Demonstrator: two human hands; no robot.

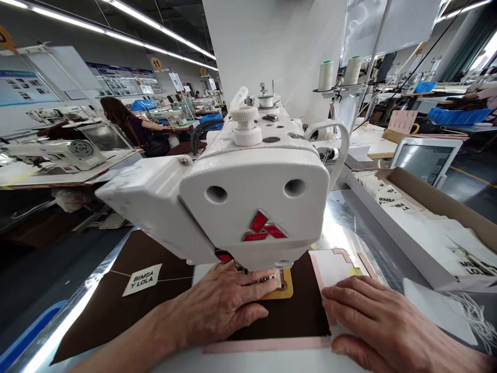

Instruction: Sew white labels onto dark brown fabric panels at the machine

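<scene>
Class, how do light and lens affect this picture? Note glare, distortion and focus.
Head view: ceiling lights burn out white; glare streaks the metal tabletop. Head view: the label box looks stretched toward the right edge. Head view: the left hand looks fairly crisp, the distant sewing machines softer.

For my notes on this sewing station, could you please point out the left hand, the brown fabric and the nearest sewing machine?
Left hand [229,295], head view: the back of the hand.
Brown fabric [112,313], head view: its bare left part.
Nearest sewing machine [254,194], head view: its white front cover.
</scene>
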